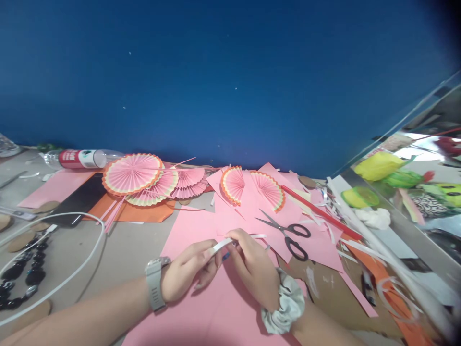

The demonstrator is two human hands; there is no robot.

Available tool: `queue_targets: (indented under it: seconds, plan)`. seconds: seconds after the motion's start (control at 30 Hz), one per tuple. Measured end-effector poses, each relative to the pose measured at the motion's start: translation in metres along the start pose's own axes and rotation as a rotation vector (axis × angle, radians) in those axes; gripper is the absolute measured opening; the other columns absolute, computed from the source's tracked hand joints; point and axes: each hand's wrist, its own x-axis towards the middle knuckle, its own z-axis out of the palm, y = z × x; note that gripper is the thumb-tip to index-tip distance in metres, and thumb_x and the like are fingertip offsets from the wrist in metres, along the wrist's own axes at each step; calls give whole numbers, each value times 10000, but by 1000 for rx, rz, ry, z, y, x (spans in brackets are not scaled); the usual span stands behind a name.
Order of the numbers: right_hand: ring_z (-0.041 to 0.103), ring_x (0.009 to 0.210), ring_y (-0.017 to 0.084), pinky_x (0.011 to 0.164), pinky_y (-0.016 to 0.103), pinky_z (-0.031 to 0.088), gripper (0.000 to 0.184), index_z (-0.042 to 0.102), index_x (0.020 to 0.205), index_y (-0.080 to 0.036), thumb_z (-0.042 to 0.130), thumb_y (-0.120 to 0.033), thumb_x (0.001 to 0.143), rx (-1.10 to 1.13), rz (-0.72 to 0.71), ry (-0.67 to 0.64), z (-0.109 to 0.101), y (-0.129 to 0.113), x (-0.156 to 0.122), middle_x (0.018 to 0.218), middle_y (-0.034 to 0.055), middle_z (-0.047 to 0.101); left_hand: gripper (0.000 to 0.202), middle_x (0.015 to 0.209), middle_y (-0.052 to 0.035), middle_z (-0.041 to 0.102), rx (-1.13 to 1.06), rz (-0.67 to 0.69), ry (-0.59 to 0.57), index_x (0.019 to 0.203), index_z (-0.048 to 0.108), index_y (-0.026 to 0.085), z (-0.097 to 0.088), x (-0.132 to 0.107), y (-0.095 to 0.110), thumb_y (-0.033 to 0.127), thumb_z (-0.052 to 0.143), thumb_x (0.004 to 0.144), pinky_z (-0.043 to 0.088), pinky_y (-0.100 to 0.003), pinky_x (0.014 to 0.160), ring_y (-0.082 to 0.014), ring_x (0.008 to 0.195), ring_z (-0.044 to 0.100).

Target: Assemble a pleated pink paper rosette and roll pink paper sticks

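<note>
Both hands are close together over a large pink paper sheet (212, 322). Between them runs a narrow white strip (222, 245), perhaps paper or tape. My left hand (192, 266), with a watch on its wrist, pinches the strip's near end. The thumb and forefinger of my right hand (254, 269), with a pale scrunchie at the wrist, grip it farther along. A small blue thing shows under the strip, too hidden to name. To the right, black-handled scissors (284, 230) lie partly spread on pink paper. Two half-round pleated paper fans (233, 185) rest beyond the hands.
Round pleated fans (133, 175), a plastic bottle (82, 158), a black phone (77, 202) and a white cable (97, 250) lie left. On the right are a red strip (320, 211), orange paper (392, 293) and a white pole (382, 250). A blue wall (223, 86) stands behind.
</note>
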Motion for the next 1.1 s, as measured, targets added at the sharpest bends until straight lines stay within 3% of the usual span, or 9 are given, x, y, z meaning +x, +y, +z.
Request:
queue_targets:
  seconds: [0.17, 0.23, 0.3, 0.37, 0.43, 0.57, 0.63, 0.87, 1.1]
  plan:
    - [534, 804, 167, 739, 311, 436, 186, 479, 945, -206, 293, -189, 944, 78, -70, -27, 4, 0, -2, 870, 46, 570, 385, 506, 58, 339, 119, 20, -76, 851, 458, 148, 7, -7, 6, 442, 230, 948, 281, -220, 469, -78, 428, 256]
    - [524, 822, 174, 746, 324, 439, 199, 484, 915, -201, 286, -188, 934, 123, -147, -55, 4, 1, -3, 885, 60, 568, 378, 548, 40, 370, 219, 22, -181, 894, 434, 161, 12, -11, 9, 448, 195, 952, 332, -241, 518, -96, 467, 314]
    - [520, 809, 179, 733, 331, 447, 160, 480, 920, -198, 320, -199, 910, 177, -252, -68, 5, 3, -4, 866, 62, 571, 377, 608, 10, 430, 326, 81, -331, 972, 411, 168, 17, -15, 10, 481, 203, 938, 367, -270, 574, -122, 523, 373]
    - [521, 791, 180, 710, 328, 457, 142, 470, 962, -195, 351, -198, 885, 208, -332, -51, 7, 4, -5, 836, 57, 573, 395, 658, -13, 466, 390, 156, -409, 992, 403, 175, 19, -17, 8, 524, 234, 914, 371, -285, 600, -139, 563, 398]
    - [522, 775, 176, 693, 322, 460, 151, 464, 985, -194, 361, -179, 876, 185, -355, -15, 9, 5, -6, 829, 55, 573, 416, 663, -14, 455, 413, 182, -365, 923, 417, 178, 21, -18, 4, 565, 268, 890, 357, -278, 587, -139, 574, 392]
    - [521, 798, 183, 695, 332, 443, 124, 485, 964, -198, 407, -161, 875, 24, -340, 41, 10, 7, -9, 884, 67, 573, 401, 616, 6, 388, 510, 37, -65, 705, 404, 171, 24, -15, -1, 493, 301, 921, 295, -248, 543, -113, 565, 345]
    - [511, 800, 188, 693, 338, 435, 113, 493, 951, -198, 431, -157, 866, -24, -332, 62, 10, 7, -10, 896, 71, 565, 391, 600, 7, 391, 585, 12, 32, 656, 385, 170, 25, -14, -1, 429, 308, 938, 284, -247, 546, -109, 562, 345]
    - [508, 804, 180, 690, 322, 444, 136, 490, 913, -196, 373, -136, 879, 66, -265, 51, 4, 3, -5, 864, 61, 550, 317, 604, -12, 472, 687, 59, -68, 788, 472, 158, 23, -16, 4, 364, 288, 942, 317, -266, 588, -129, 575, 411]
    - [496, 774, 183, 669, 331, 446, 173, 485, 912, -190, 318, -233, 919, 169, -226, 14, 3, 2, -3, 831, 58, 537, 353, 645, -8, 472, 460, 191, -244, 978, 414, 164, 16, -15, 1, 472, 250, 929, 343, -263, 576, -123, 549, 417]
